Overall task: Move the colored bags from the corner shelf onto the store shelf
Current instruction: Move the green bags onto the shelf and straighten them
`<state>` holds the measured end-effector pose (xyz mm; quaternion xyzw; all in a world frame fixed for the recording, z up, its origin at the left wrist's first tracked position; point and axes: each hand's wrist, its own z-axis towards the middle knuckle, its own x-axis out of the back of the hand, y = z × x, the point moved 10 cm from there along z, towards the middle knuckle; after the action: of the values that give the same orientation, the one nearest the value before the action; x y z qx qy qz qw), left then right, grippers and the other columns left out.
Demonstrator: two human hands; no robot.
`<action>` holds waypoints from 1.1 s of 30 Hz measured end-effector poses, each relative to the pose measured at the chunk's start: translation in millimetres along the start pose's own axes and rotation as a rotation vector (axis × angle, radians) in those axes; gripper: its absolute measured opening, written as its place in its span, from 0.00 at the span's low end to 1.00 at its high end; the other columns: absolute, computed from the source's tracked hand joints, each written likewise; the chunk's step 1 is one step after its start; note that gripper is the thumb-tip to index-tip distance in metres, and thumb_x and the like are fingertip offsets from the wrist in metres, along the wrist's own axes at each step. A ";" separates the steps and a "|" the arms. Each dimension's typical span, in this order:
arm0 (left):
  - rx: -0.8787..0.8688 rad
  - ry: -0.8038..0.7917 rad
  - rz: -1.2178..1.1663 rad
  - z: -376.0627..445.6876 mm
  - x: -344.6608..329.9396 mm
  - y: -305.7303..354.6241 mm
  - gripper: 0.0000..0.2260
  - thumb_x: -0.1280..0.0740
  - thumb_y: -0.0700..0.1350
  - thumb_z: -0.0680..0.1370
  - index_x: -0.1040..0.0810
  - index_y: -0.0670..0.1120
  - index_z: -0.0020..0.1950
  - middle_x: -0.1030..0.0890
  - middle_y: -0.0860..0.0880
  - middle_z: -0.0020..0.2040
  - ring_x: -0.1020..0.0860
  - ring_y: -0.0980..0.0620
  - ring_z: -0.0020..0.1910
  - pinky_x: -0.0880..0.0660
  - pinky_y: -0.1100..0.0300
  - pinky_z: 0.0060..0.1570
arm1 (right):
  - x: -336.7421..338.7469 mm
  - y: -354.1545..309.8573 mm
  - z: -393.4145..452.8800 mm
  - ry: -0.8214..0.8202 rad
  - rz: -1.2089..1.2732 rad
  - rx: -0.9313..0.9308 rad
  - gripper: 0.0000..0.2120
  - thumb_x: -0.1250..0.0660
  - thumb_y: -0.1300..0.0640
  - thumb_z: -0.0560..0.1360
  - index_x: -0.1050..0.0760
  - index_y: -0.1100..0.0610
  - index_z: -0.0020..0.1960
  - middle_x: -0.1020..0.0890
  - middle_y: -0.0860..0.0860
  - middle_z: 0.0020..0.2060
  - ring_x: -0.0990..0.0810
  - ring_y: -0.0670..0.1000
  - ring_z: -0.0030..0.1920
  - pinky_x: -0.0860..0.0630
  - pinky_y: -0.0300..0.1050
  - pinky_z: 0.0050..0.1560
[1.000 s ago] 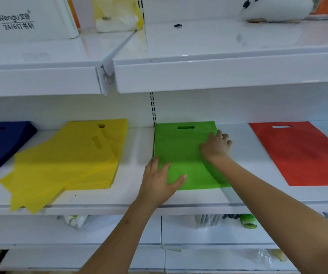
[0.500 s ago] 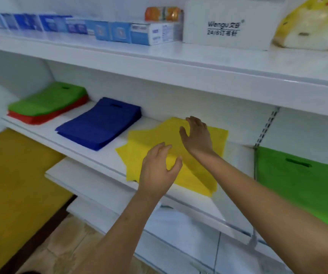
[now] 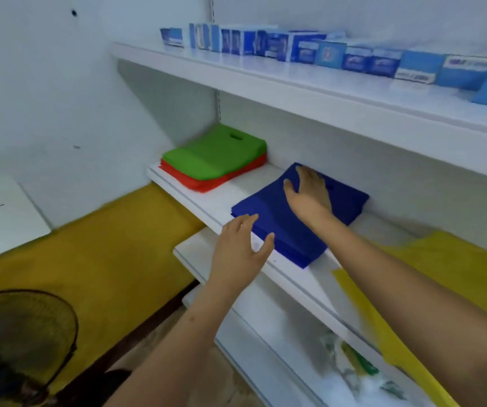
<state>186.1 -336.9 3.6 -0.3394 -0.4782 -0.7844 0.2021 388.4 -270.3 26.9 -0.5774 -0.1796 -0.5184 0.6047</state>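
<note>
A stack of dark blue bags point(image 3: 277, 227) lies on the white shelf point(image 3: 207, 201) in the middle of the view. My right hand point(image 3: 309, 192) rests flat on top of the blue stack, fingers spread toward its far edge. My left hand point(image 3: 242, 248) hovers open at the stack's near left corner, thumb close to its edge. Further left, by the wall corner, a green stack point(image 3: 216, 154) sits on a red stack point(image 3: 201, 182). Yellow bags point(image 3: 456, 268) lie at the right, partly hidden by my right forearm.
Blue boxes point(image 3: 324, 51) line the upper shelf. A lower shelf point(image 3: 280, 318) holds plastic-wrapped goods point(image 3: 351, 365). A yellow surface point(image 3: 89, 259) spreads at the left below the shelf, with a dark fan grille point(image 3: 22, 336) at bottom left.
The view has swung left from the green bag past the yellow bags. Both hands moved along the shelf, and the right one now rests on the blue stack.
</note>
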 end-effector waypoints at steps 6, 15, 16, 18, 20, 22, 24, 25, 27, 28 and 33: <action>0.062 0.073 0.035 62.6 41.5 -89.1 0.25 0.36 0.57 0.80 0.30 0.46 0.73 0.26 0.48 0.70 0.31 0.49 0.69 0.34 0.55 0.68 | -82.9 -70.2 70.1 -0.058 -0.020 0.067 0.29 0.43 0.45 0.80 0.41 0.60 0.75 0.35 0.58 0.73 0.35 0.61 0.70 0.32 0.57 0.67; 0.175 0.096 0.114 210.6 68.9 -220.8 0.26 0.35 0.56 0.79 0.30 0.45 0.73 0.27 0.46 0.70 0.32 0.47 0.70 0.35 0.55 0.68 | -194.8 -84.2 221.5 -0.121 -0.178 -0.009 0.40 0.38 0.40 0.76 0.49 0.61 0.77 0.42 0.61 0.75 0.43 0.62 0.74 0.44 0.60 0.73; 0.173 0.081 0.124 225.6 68.7 -231.2 0.26 0.34 0.56 0.79 0.31 0.44 0.74 0.28 0.46 0.71 0.32 0.47 0.71 0.35 0.54 0.69 | -205.1 -78.5 232.0 -0.143 -0.213 -0.032 0.42 0.38 0.38 0.76 0.50 0.61 0.78 0.43 0.61 0.76 0.45 0.62 0.75 0.47 0.60 0.74; 0.152 0.071 0.151 255.6 69.6 -250.2 0.27 0.34 0.56 0.79 0.31 0.43 0.74 0.29 0.44 0.72 0.32 0.45 0.71 0.35 0.50 0.71 | -221.1 -64.0 244.2 -0.164 -0.264 -0.084 0.45 0.38 0.36 0.75 0.53 0.62 0.78 0.46 0.63 0.76 0.49 0.62 0.76 0.51 0.59 0.76; 0.151 0.072 0.177 285.9 71.5 -270.0 0.30 0.34 0.57 0.79 0.33 0.43 0.75 0.31 0.43 0.74 0.34 0.43 0.73 0.36 0.48 0.72 | -236.5 -50.6 245.7 -0.172 -0.292 -0.096 0.47 0.39 0.35 0.75 0.55 0.64 0.78 0.49 0.63 0.77 0.53 0.61 0.77 0.56 0.57 0.77; 0.168 0.015 0.218 313.1 65.6 -291.9 0.34 0.35 0.59 0.78 0.38 0.43 0.78 0.36 0.42 0.77 0.39 0.43 0.76 0.39 0.47 0.74 | -244.9 -43.4 242.6 -0.153 -0.308 -0.088 0.45 0.43 0.34 0.77 0.56 0.63 0.79 0.51 0.61 0.78 0.55 0.59 0.78 0.60 0.53 0.77; 0.192 -0.108 0.303 331.0 48.0 -318.4 0.37 0.37 0.63 0.78 0.43 0.45 0.80 0.43 0.44 0.80 0.46 0.43 0.79 0.47 0.45 0.77 | -243.8 -42.3 243.5 -0.131 -0.340 -0.081 0.44 0.44 0.34 0.77 0.54 0.62 0.79 0.50 0.59 0.78 0.54 0.58 0.78 0.58 0.53 0.77; 0.206 -0.175 0.348 335.0 37.9 -332.2 0.37 0.39 0.65 0.78 0.44 0.47 0.81 0.45 0.46 0.81 0.50 0.43 0.80 0.52 0.43 0.77 | -243.2 -42.4 245.2 -0.132 -0.362 -0.086 0.43 0.44 0.34 0.77 0.52 0.61 0.79 0.48 0.58 0.78 0.52 0.58 0.78 0.56 0.53 0.77; 0.221 -0.223 0.364 336.9 25.4 -348.6 0.34 0.43 0.67 0.79 0.42 0.51 0.80 0.45 0.50 0.81 0.53 0.44 0.80 0.59 0.39 0.75 | -244.9 -44.7 249.5 -0.141 -0.422 -0.103 0.39 0.43 0.36 0.77 0.46 0.59 0.78 0.42 0.57 0.77 0.48 0.58 0.77 0.53 0.54 0.76; 0.211 -0.206 0.359 337.3 23.2 -349.5 0.31 0.43 0.65 0.80 0.40 0.52 0.80 0.43 0.51 0.81 0.53 0.44 0.80 0.60 0.39 0.75 | -247.7 -47.9 250.7 -0.141 -0.456 -0.103 0.35 0.42 0.37 0.78 0.41 0.58 0.76 0.37 0.56 0.75 0.46 0.59 0.76 0.50 0.54 0.75; 0.042 -0.181 0.432 340.5 18.8 -321.1 0.21 0.44 0.54 0.83 0.30 0.51 0.75 0.30 0.50 0.75 0.43 0.44 0.79 0.56 0.37 0.76 | -251.9 -70.7 247.6 -0.088 -0.538 -0.174 0.14 0.43 0.52 0.80 0.21 0.54 0.57 0.20 0.55 0.57 0.28 0.56 0.62 0.41 0.45 0.68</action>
<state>82.6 113.5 -73.2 -0.4987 -0.4267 -0.6791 0.3286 323.7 68.8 -75.8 -0.5808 -0.3070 -0.6481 0.3852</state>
